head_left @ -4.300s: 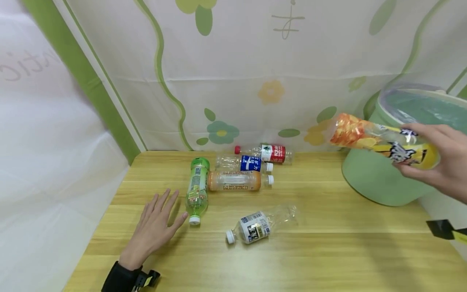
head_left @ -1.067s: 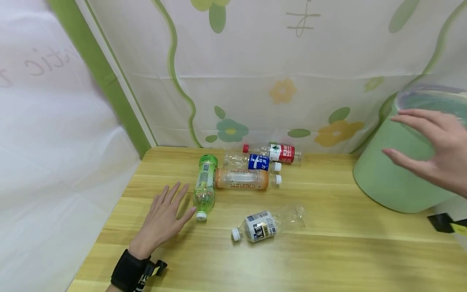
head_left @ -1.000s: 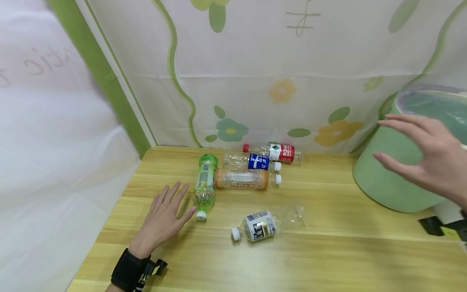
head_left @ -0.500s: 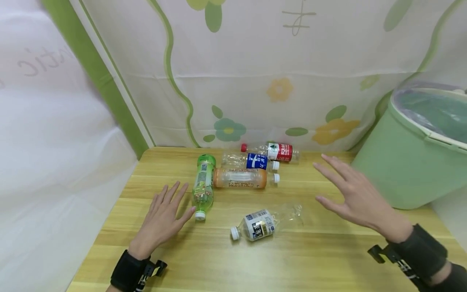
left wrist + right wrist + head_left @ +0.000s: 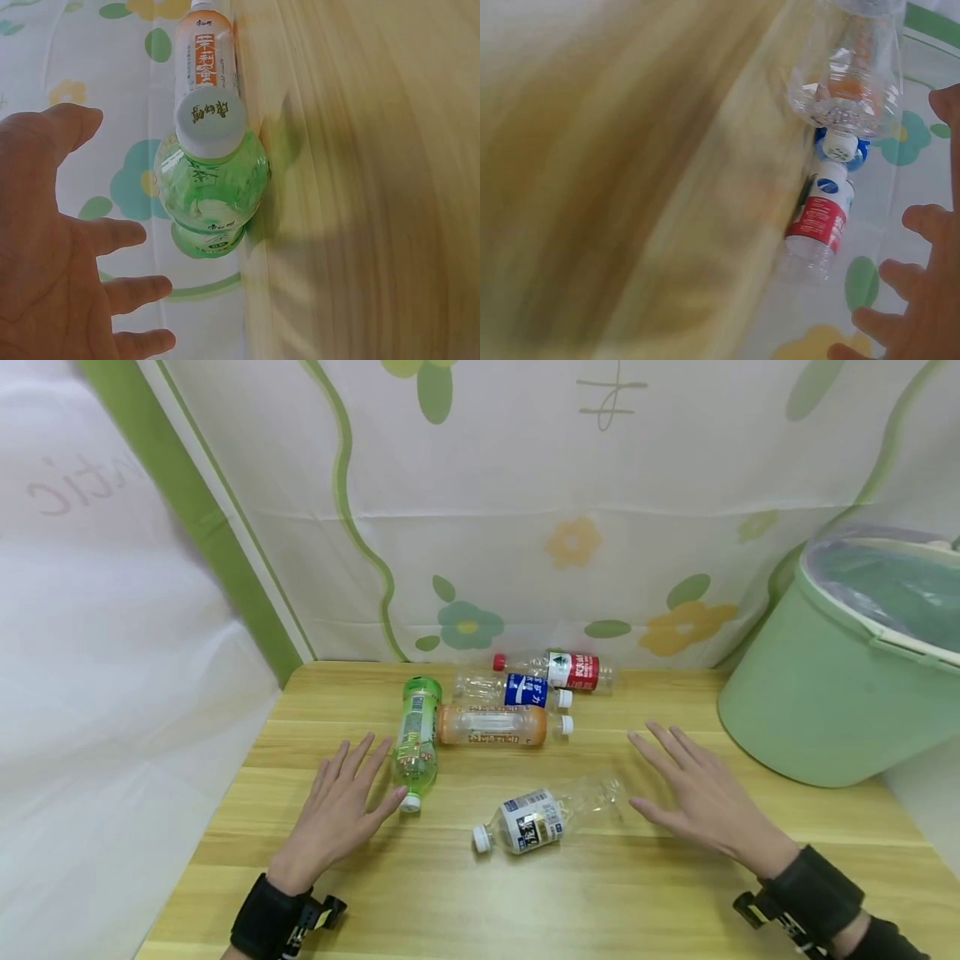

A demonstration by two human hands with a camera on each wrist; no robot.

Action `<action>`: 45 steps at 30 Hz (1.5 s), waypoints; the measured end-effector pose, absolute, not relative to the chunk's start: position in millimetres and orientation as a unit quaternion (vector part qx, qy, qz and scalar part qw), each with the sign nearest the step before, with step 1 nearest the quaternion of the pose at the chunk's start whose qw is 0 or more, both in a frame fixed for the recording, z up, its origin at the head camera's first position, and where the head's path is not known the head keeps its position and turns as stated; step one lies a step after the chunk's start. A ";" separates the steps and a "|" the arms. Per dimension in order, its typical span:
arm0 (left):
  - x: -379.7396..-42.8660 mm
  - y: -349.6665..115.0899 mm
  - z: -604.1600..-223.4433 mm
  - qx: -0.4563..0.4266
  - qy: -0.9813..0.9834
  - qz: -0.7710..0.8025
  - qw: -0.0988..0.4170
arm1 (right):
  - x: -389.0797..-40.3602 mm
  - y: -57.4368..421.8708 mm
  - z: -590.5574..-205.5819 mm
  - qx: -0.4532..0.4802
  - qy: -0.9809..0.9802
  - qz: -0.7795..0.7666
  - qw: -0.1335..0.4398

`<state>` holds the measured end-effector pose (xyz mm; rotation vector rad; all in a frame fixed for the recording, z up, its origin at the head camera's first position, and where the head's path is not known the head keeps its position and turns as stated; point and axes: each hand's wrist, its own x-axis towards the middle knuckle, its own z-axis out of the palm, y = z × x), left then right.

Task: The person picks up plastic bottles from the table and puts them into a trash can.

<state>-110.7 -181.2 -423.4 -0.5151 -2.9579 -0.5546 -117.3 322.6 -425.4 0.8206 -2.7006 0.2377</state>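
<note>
My left hand, fingers spread, lies beside a green plastic bottle with a white cap. The thumb tip is close to that cap; whether they touch I cannot tell. In the left wrist view the bottle stands clear of the palm. My right hand holds nothing, its fingers spread just right of the base of a clear bottle with a white label, lying on its side. Behind these lie an orange-labelled bottle, a blue-labelled bottle and a red-capped bottle.
A light green bin with a clear plastic liner stands at the right, beside the table edge. The wooden table backs onto a flower-patterned curtain; white sheeting hangs on the left.
Earlier my right hand gripped a yellow-labelled bottle by the bin. That bottle is now out of sight, and the bare hand has come left and down towards the clear bottle. Left hand stays beside the green bottle.
</note>
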 end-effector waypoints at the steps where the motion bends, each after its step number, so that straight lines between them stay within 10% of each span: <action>1: -110.5 -180.6 -423.1 -0.169 -0.968 -0.182 0.043 | -116.6 322.8 -426.9 0.285 -0.943 0.084 0.151; 26: -107.0 -103.2 -420.8 -0.309 -0.919 -0.206 0.129 | -113.3 322.6 -436.9 0.275 -0.947 0.093 0.137; 45: -96.0 -25.2 -444.0 -0.337 -0.926 -0.171 -0.006 | -112.0 321.4 -435.8 0.274 -0.947 0.102 0.135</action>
